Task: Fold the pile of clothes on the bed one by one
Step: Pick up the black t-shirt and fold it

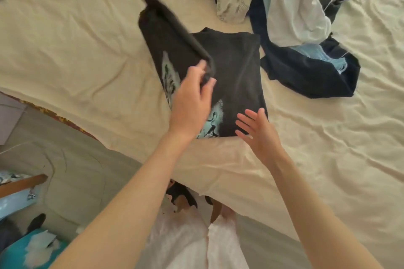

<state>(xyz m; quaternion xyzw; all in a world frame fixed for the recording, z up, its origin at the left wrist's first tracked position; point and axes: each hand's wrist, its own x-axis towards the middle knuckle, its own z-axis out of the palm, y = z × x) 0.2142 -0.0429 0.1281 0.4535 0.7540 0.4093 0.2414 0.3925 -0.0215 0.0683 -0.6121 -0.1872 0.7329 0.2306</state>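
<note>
The left hand [192, 91] is pinching a fold of the dark t-shirt [236, 67] lying on the bed [76, 35], while the right hand [255, 131] is hovering open, so the unpinned layers are risking sliding askew.

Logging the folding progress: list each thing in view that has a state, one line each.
Dark printed shirt: partly folded, left side lifted mid-fold.
Left hand: grips the shirt's lifted edge.
Right hand: open, fingers straight, at the shirt's near right corner.
Clothes pile: unfolded, heaped at the far side.
Navy garment: crumpled, spread beside the shirt.
Bed sheet: wrinkled.
</note>
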